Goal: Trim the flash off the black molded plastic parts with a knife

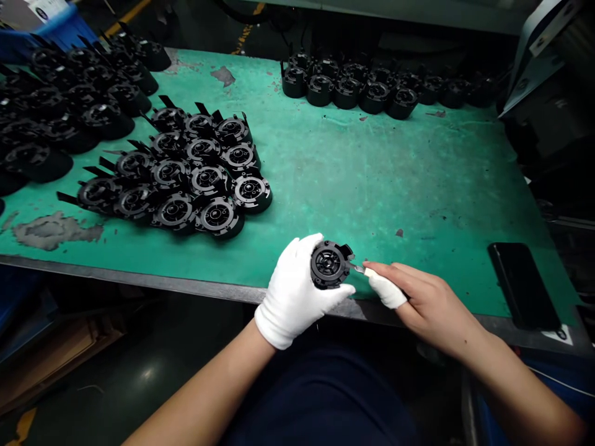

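My left hand [292, 285], in a white glove, grips a round black plastic part [329, 263] above the table's front edge, its ringed face turned up toward me. Bare except for a white cover on the thumb, my right hand [413, 294] pinches a small knife [357, 269] with a short metal blade. The blade's tip is at the right rim of the black part; whether it touches cannot be made out. The knife's handle is mostly hidden by my fingers.
On the green table [372, 167], similar black parts [209, 179] stand in rows at left, with more at far left [60, 105] and along the back [348, 87]. A black phone [524, 286] lies at right. A blue bin [69, 28] is at back left.
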Motion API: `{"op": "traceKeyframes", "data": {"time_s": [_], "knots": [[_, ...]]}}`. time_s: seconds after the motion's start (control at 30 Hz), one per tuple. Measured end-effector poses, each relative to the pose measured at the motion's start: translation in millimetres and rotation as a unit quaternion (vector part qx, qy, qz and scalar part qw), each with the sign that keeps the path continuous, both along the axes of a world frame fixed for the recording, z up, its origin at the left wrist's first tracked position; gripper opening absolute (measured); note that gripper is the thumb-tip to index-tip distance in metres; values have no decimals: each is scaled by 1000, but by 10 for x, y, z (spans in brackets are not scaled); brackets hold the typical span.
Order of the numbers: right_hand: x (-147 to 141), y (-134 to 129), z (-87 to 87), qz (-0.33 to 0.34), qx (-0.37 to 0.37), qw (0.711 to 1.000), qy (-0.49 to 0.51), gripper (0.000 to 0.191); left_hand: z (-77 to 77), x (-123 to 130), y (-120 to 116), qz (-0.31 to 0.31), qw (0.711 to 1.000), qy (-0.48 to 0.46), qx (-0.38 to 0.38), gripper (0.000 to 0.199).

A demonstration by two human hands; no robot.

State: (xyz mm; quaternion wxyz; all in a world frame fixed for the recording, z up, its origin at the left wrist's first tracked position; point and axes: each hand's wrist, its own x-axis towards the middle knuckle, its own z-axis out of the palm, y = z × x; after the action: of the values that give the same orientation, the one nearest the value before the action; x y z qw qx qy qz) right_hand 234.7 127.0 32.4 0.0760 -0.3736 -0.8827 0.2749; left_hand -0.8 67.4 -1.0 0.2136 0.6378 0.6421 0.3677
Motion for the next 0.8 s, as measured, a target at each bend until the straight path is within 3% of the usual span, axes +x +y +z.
{"op": "traceKeyframes", "data": {"time_s": [0.07,0.17,0.23,0.37,0.5,0.6,0.73,0.8], "knots": [[-5,-66,37,14,-5,1000,-1,38,-4,4,9,-1,1000,9,13,83],[-6,-201,87,37,-9,999,-10,40,9,29,25,-1,1000,-11,15,63],[-1,-289,102,43,-7,999,-17,41,2,59,24,31,999,-21,22,56],[-9,-421,89,16,5,999,-31,42,-74,117,-7,110,992,2,61,68],[-73,-495,84,-2,32,998,-63,44,-132,147,-21,120,990,14,70,74],[-25,-421,79,-11,97,986,-133,49,-135,197,-12,120,989,22,79,64],[346,-90,68,-145,195,941,-237,45,-119,241,-5,138,986,35,87,54],[534,57,90,-167,188,940,-230,45,-79,164,-5,108,991,19,78,56]]}}
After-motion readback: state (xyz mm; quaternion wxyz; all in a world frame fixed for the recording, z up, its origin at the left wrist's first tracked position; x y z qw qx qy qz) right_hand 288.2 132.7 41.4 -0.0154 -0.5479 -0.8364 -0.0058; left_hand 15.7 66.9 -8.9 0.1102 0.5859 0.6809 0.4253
